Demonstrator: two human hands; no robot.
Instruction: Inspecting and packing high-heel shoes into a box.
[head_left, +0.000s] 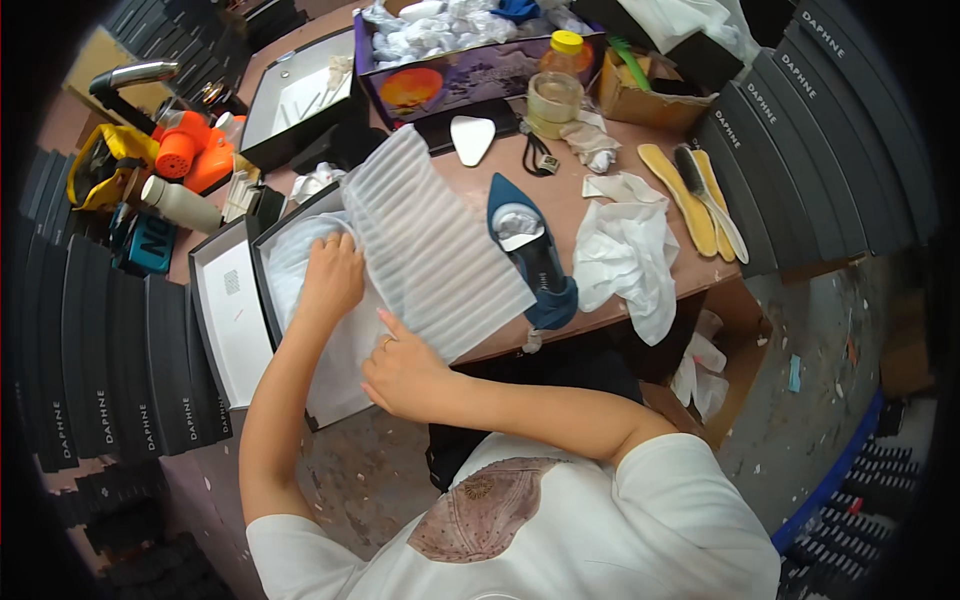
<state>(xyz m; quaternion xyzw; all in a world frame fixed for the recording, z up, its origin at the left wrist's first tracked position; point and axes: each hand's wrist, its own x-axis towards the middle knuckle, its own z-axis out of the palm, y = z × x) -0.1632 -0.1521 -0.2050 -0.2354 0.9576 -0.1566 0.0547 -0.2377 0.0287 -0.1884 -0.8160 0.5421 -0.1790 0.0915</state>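
Observation:
My left hand reaches into an open dark shoebox, its bent fingers closed on a white wrapped bundle. What lies inside the wrapping is hidden. Close to the box's near end, my right hand rests over white tissue paper, fingers apart, the index finger stretched out. A ribbed white foam sheet spreads from the box across the table. Right of the sheet lies a blue pointed shoe, with silvery stuffing in its toe. The box's white-lined lid lies along its left side.
Crumpled white paper and brushes lie to the right. At the back stand a purple box of wrapped stuffing, a yellow-capped jar and a cardboard box. Stacked shoeboxes flank both sides. A pale bottle stands left.

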